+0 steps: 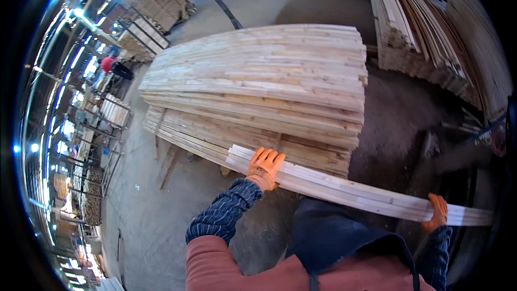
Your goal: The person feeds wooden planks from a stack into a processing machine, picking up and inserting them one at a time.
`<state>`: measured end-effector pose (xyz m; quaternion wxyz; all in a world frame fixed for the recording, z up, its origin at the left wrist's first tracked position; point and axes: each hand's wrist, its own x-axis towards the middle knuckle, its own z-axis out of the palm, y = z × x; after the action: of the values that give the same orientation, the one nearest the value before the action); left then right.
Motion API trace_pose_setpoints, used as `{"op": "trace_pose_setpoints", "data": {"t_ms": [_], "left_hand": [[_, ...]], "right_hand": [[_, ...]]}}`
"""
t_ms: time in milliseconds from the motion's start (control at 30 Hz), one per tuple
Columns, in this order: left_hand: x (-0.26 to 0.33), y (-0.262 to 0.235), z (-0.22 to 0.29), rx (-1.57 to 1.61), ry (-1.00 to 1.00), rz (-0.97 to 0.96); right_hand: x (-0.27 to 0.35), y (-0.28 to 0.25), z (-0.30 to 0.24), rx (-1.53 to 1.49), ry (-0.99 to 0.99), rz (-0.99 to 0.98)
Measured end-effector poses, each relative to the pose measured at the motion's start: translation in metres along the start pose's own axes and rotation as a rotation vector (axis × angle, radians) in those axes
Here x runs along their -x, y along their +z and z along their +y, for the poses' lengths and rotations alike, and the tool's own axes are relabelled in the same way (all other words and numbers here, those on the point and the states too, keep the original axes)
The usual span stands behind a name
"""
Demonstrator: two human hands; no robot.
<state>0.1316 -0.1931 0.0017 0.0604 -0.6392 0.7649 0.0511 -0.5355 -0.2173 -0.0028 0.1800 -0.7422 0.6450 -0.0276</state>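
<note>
A bundle of several long, narrow, pale wooden boards (350, 190) lies across the front of my body, running from the middle of the view out to the right. My left hand (264, 168), in an orange glove, is closed over the bundle close to its left end. Farther along, my right hand (437, 213), gloved in orange too, grips the same boards near their right end. Just beyond the bundle rises a large pile of similar boards (253, 64), with a lower layer of boards (231, 129) sticking out on its near side.
Another tall stack of boards (398, 37) stands at the far right. Grey concrete floor (145, 178) stretches to the left. Wood piles and racks (110, 110) line the left side, where a person in a red top (109, 65) bends over. A dark metal post (222, 4) leans behind the pile.
</note>
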Motion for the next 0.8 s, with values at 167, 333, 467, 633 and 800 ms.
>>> {"op": "trace_pose_setpoints", "data": {"t_ms": [167, 333, 467, 633, 800], "left_hand": [[-0.013, 0.003, 0.070, 0.041, 0.024, -0.056], [-0.024, -0.008, 0.120, 0.267, 0.224, -0.089], [-0.040, 0.001, 0.113, 0.718, 0.370, -0.021], [-0.072, 0.071, 0.028, 1.374, -0.111, -0.128], [-0.087, 0.178, -0.065, 1.827, -0.713, -0.172]], "right_hand": [[-0.043, 0.022, -0.009, -0.870, -0.038, -0.049], [-0.102, 0.052, -0.074, -0.876, 0.101, -0.221], [-0.144, 0.076, -0.133, -0.818, 0.000, -0.368], [-0.200, 0.158, -0.173, -0.870, 0.087, -0.483], [-0.259, 0.253, -0.191, -0.870, 0.212, -0.564]]}}
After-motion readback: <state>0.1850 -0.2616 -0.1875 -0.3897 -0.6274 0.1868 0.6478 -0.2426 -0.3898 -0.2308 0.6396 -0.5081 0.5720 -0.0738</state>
